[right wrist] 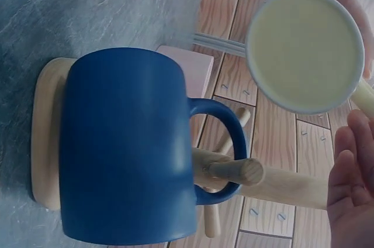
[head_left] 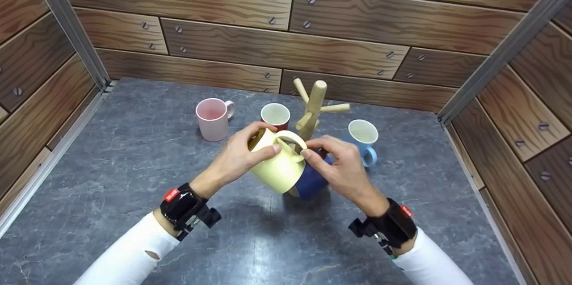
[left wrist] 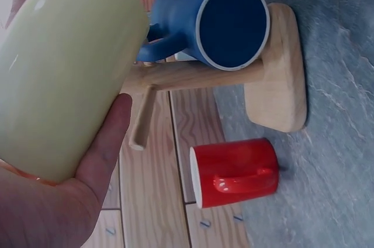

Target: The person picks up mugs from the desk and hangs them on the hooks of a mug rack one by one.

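Tilted on its side, a pale yellow mug is held up in front of a wooden mug tree. My left hand grips the mug near its rim, thumb along the outer wall. With thumb and forefinger, my right hand pinches the mug's handle. A dark blue mug hangs by its handle on a lower peg of the tree, partly hidden behind the yellow mug in the head view. In the right wrist view the yellow mug's base faces the camera.
Left of the tree stands a pink mug. A red mug with a white inside stands behind my hands. To the right is a light blue mug. Wood-patterned walls with metal corner posts surround the grey tabletop.
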